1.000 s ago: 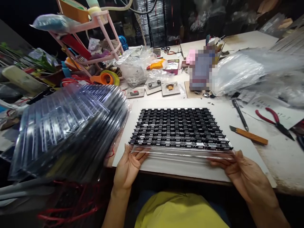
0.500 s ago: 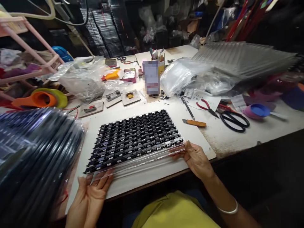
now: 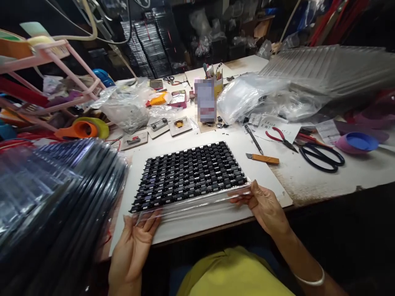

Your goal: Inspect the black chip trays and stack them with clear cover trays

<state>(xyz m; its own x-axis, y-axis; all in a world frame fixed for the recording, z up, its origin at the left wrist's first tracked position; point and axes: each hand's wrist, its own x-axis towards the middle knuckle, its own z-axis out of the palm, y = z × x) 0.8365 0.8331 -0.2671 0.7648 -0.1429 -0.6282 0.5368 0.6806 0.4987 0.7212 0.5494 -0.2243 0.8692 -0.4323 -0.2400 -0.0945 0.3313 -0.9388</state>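
A clear plastic tray filled with rows of small black parts lies tilted over a white board in front of me. My left hand grips its near left corner, thumb on top and fingers underneath, seen through the plastic. At the near right corner, my right hand pinches the edge between thumb and fingers. The tray's near edge is raised off the board; whether its far edge rests there I cannot tell.
Filled trays are stacked at left. Scissors, red pliers, an orange cutter and a pen lie at right. Behind stand plastic bags, a pixelated screen and stacked empty trays.
The whole scene has shifted right in view as the camera turned left. Both hands keep their hold on the tray, which looks slightly higher at its near left corner.
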